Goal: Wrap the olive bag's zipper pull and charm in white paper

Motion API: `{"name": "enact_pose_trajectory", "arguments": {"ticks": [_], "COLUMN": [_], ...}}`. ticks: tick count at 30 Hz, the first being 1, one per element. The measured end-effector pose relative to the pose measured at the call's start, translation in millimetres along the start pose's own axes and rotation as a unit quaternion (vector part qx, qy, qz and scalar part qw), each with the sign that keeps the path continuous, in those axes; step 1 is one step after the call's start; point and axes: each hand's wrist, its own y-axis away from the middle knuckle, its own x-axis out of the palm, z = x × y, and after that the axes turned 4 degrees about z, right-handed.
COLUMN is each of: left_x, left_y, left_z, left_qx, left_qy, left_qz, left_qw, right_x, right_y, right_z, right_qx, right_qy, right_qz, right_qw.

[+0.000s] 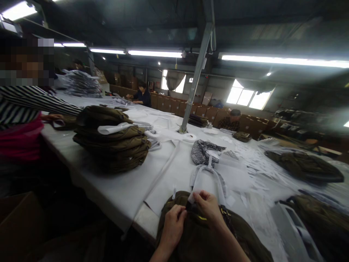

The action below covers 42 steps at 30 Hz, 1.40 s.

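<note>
An olive-green bag lies on the table's front edge, just in front of me. Its looped handle is wrapped in white paper and points away from me. The fingers of my left hand are closed in a pinch on the dark base of the handle, at the bag's top edge. Close beside it, my right hand pinches the white paper wrap just above that spot. A bit of yellow shows on the bag beneath my right hand. My fingers hide the exact grip points.
A stack of olive bags stands on the white table to the left, near a co-worker in a striped sleeve. A metal post rises mid-table. Grey speckled cloth, scattered paper and more bags lie ahead and right.
</note>
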Motion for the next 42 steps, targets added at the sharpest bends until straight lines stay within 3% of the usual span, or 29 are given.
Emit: {"name": "enact_pose_trajectory", "arguments": {"ticks": [7,17,22,29,36,42], "left_x": [-0.7,-7.6,-2.9,0.3,0.0,1.7], "left_y": [-1.4,-0.4,-2.6,-2.1,-3.7,-4.4], "left_z": [-2.1,1.1,6.8,11.7,11.1,12.7], "left_qx": [-0.001,-0.074,-0.076,-0.07,-0.079,-0.089], "left_qy": [0.008,0.155,0.142,0.102,0.118,0.172], "left_qz": [0.002,0.032,0.01,0.001,-0.005,-0.025], "left_qw": [1.0,0.985,0.987,0.992,0.99,0.981], "right_x": [1.3,10.3,11.5,3.8,6.4,9.5], "right_y": [2.7,6.1,10.4,12.2,11.0,12.0], "right_z": [-3.7,-6.0,-8.1,-13.9,-13.5,-12.9], "right_qx": [-0.054,-0.117,-0.124,-0.078,-0.071,-0.064], "right_qy": [0.111,0.201,0.24,0.205,0.172,0.183], "right_qz": [0.099,0.107,0.106,0.097,0.149,0.144], "right_qw": [0.987,0.967,0.957,0.971,0.971,0.97]}}
